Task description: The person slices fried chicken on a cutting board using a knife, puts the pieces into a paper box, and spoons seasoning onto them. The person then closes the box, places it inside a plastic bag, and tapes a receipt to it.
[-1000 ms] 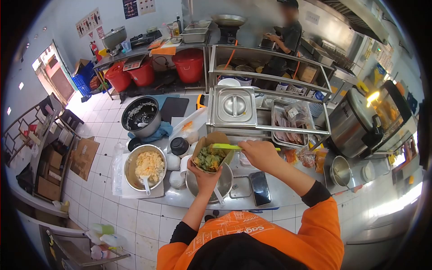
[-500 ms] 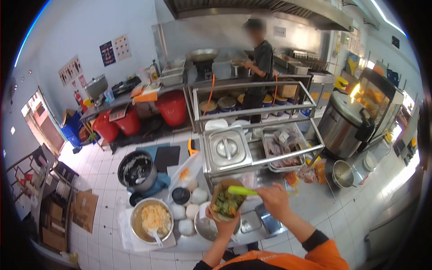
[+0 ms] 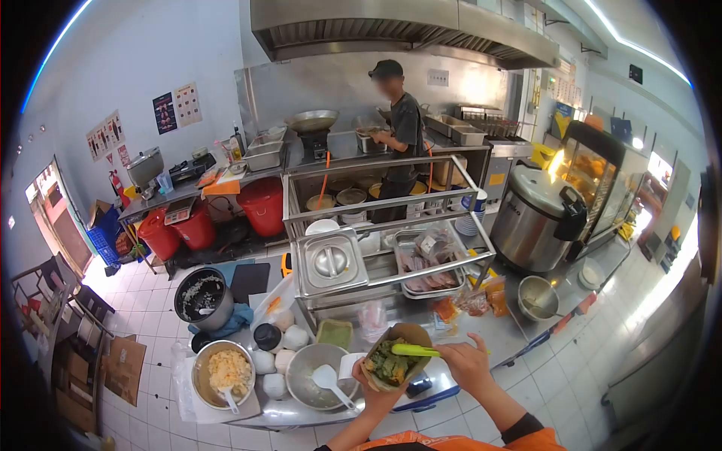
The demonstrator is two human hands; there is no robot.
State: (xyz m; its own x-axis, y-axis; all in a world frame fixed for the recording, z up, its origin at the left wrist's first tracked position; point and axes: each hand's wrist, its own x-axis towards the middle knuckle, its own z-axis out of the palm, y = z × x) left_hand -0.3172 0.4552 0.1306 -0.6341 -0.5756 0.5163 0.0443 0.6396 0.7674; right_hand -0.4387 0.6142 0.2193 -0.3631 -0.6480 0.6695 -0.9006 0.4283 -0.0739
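My left hand (image 3: 378,392) is wrapped round a brown paper box (image 3: 412,336) holding green leafy food (image 3: 392,364). Pinched in my right hand (image 3: 464,361) is a bright green utensil (image 3: 414,350), its end over the food in the box. Just left of the box stands a steel bowl (image 3: 299,376) with a white scoop (image 3: 328,378) in it. Farther left, another bowl (image 3: 198,370) holds pale orange rice (image 3: 229,368) and a white spoon (image 3: 229,400). Several white round things (image 3: 275,386) sit between the bowls. The phone (image 3: 418,385) is partly hidden behind the box.
A lidded steel pan (image 3: 329,261) and a tray of packed meat (image 3: 429,263) stand in the metal rack (image 3: 383,279). A black rice pot (image 3: 204,299) is at the left. A large cooker (image 3: 530,218) stands right. Across the rack, a person (image 3: 402,135) works at the back counter.
The view has tilted up and turned right. The box and my hands now appear lower and farther right. The green utensil remains in my right hand over the food.
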